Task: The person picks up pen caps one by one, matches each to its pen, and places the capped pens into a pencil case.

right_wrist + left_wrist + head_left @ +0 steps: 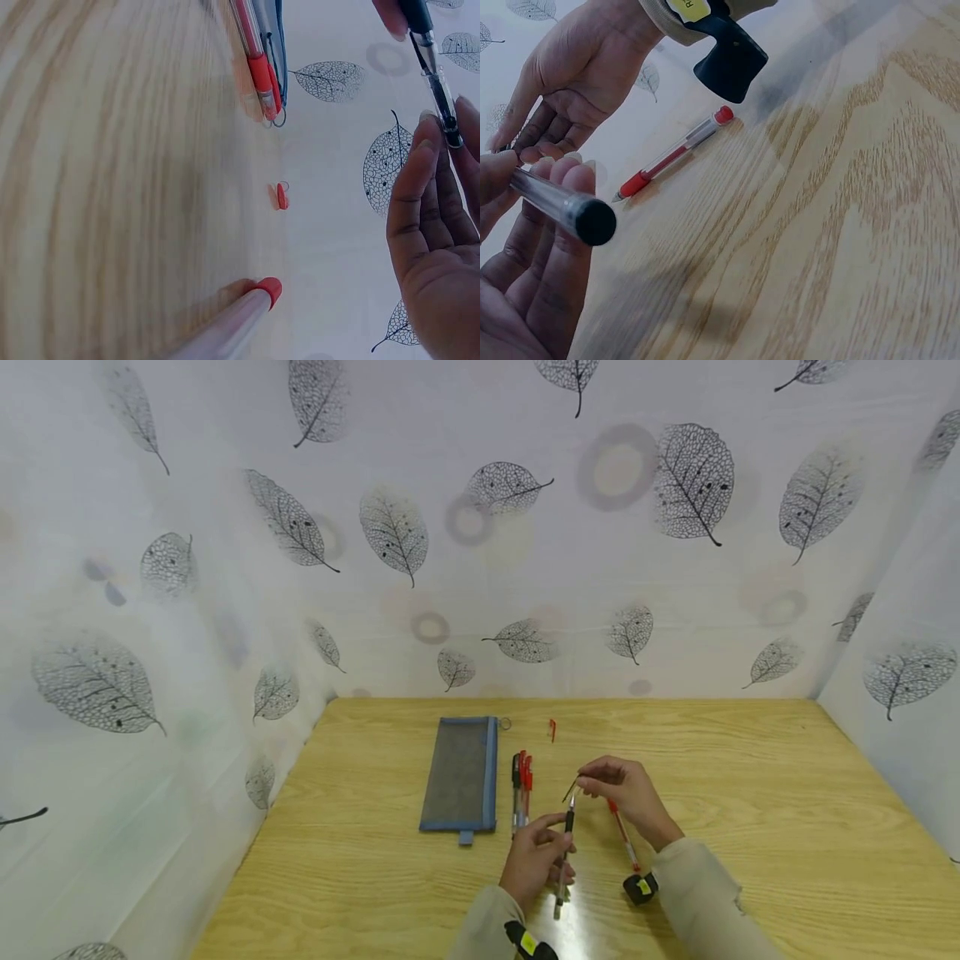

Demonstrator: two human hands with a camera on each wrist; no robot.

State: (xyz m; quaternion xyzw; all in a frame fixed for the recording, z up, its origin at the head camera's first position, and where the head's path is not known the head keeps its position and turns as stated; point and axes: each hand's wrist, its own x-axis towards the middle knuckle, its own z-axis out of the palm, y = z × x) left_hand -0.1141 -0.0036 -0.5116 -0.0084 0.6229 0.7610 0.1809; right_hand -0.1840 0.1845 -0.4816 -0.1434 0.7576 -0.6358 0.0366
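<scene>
My left hand [534,860] holds a clear-barrelled black gel pen [567,827] between thumb and fingers, tip pointing up and away. In the left wrist view the pen's dark end plug [596,222] faces the camera. Thumb and fingers of my right hand [626,793] pinch a clear pen cap [442,101] with a black clip. The pen's tip overlaps the cap's open end in the right wrist view. Under the right hand, an uncapped red gel pen [671,156] lies on the table.
Beside the left hand lie a black capped pen [516,772] and two red capped pens [528,772]. A blue-edged mesh zip pouch [457,777] is left of them. Farther back sits a loose red-clipped cap [552,730]. Leaf-patterned sheeting [465,568] borders the wooden table [787,793].
</scene>
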